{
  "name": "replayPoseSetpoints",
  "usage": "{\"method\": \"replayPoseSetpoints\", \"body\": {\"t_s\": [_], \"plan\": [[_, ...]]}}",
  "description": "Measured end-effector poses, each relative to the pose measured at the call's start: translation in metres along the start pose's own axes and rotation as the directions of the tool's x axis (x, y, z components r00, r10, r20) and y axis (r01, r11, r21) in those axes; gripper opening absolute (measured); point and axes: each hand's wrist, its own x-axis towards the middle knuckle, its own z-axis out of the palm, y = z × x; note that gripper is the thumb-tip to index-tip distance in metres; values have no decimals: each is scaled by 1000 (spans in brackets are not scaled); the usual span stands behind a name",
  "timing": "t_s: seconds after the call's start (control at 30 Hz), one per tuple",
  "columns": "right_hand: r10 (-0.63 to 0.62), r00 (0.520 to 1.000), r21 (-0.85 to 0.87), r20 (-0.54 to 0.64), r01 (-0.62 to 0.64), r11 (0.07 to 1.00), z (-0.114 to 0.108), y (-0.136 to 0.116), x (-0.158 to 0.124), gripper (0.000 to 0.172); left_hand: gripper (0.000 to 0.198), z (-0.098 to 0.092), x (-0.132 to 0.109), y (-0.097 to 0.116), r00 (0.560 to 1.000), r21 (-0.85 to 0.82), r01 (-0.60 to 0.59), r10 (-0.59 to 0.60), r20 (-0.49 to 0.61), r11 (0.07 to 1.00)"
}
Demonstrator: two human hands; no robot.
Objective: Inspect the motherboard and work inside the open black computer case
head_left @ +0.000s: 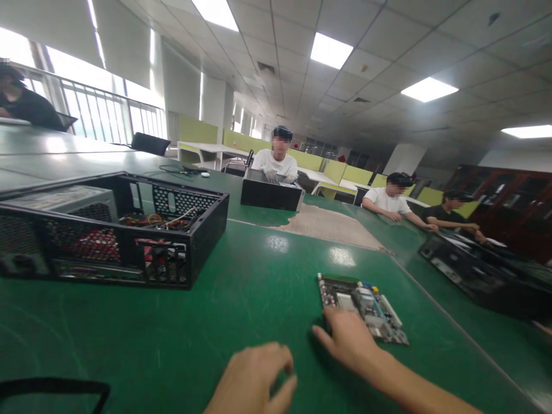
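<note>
A motherboard (366, 299) lies flat on the green table, with pale slots, a light-coloured socket and blue and yellow connectors. My right hand (349, 339) reaches over its near left edge, thumb spread to the left off the board. Whether the fingertips press on the board cannot be made out, as the back of the hand hides some of them. Nearer to me and to the left, my left hand (256, 376) hovers by the table with loosely curled fingers. A gap shows between its thumb and forefinger, and nothing is in it.
An open black computer case (207, 241) with a power supply and loose wires stands at left. Across the table, a gloved person (276, 164) works at another case (271, 194). Two people sit at right by a dark case (474, 270). A black strap (56, 385) shows at lower left.
</note>
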Motion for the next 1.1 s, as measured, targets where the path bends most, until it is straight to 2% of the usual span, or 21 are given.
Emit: {"method": "replayPoseSetpoints", "body": {"t_s": [0.03, 0.07, 0.1, 0.13, 0.17, 0.23, 0.3, 0.37, 0.43, 0.5, 0.63, 0.87, 1.1], "plan": [[-94, 995, 88, 22, 92, 992, -4, -22, -15, 36, 31, -13, 14, -8, 985, 49, 98, -90, -148, 994], [-204, 978, 190, 37, 193, 963, -9, -41, -27, 38, 30, -24, 26, -16, 934, 117, 186, -139, -329, 976], [-297, 954, 281, 31, 277, 919, -15, -56, -34, 42, 34, -33, 36, -25, 896, 174, 218, -126, -427, 960], [-364, 931, 349, 1, 341, 873, -19, -66, -36, 45, 41, -40, 44, -34, 872, 218, 239, -111, -476, 946], [-392, 919, 383, -42, 378, 843, -23, -70, -33, 44, 48, -45, 49, -43, 868, 258, 249, -96, -488, 934], [-329, 933, 357, -145, 359, 862, -25, -62, -11, 37, 52, -47, 54, -57, 896, 310, 251, -99, -433, 917], [-215, 955, 302, -202, 270, 914, -20, -39, 21, 35, 38, -46, 55, -66, 909, 338, 279, -134, -395, 899], [-173, 973, 329, -155, 216, 919, -10, -13, 49, 35, 24, -43, 53, -69, 901, 347, 318, -167, -401, 882], [-233, 969, 413, -86, 248, 876, 0, 7, 65, 29, 17, -41, 53, -70, 881, 340, 358, -195, -431, 869], [-293, 952, 471, -89, 299, 830, 8, 17, 69, 22, 15, -41, 53, -71, 868, 327, 374, -204, -452, 868], [-274, 941, 486, -198, 337, 807, 18, 16, 64, 18, 13, -43, 54, -78, 859, 272, 358, -200, -471, 893], [-271, 926, 499, -264, 371, 783, 26, 8, 70, 13, 18, -56, 48, -84, 903, 154, 254, -177, -391, 955], [-272, 920, 473, -280, 379, 795, 31, 2, 67, 8, 16, -59, 43, -80, 918, 163, 223, -151, -368, 961]]}}
